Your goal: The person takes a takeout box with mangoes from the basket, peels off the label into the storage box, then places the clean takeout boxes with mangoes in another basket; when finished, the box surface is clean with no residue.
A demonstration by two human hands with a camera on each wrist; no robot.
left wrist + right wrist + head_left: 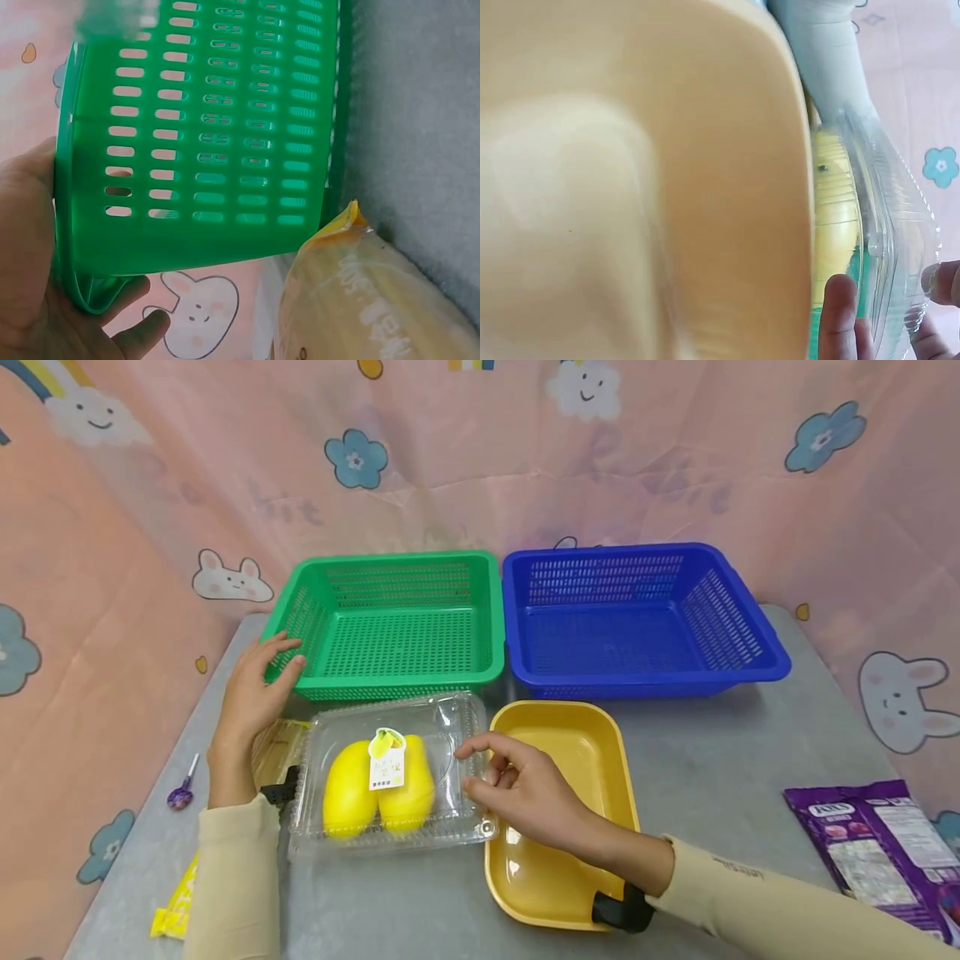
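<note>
Neither loose-fingered hand seems to grip anything: the left hand (258,693) is at the green basket (393,683), the right hand (536,793) at the box (446,777) before it; one-sided lifting could tumble the mangoes (348,789).

fruit (348,795) in container (467,727), basket (397,683) behind, tray (581,756) right

Clear plastic clamshell box (461,727): ribbed edges, flat on grey tabletop (352,910); two plump yellow fruits (348,789) side by side within, visible through transparent top; white label (387,772) with printed fruit motif facing up. Green plastic basket (390,683): rectangular, slotted walls, perforated floor, upright, open side uppermost, directly behind box.
</note>
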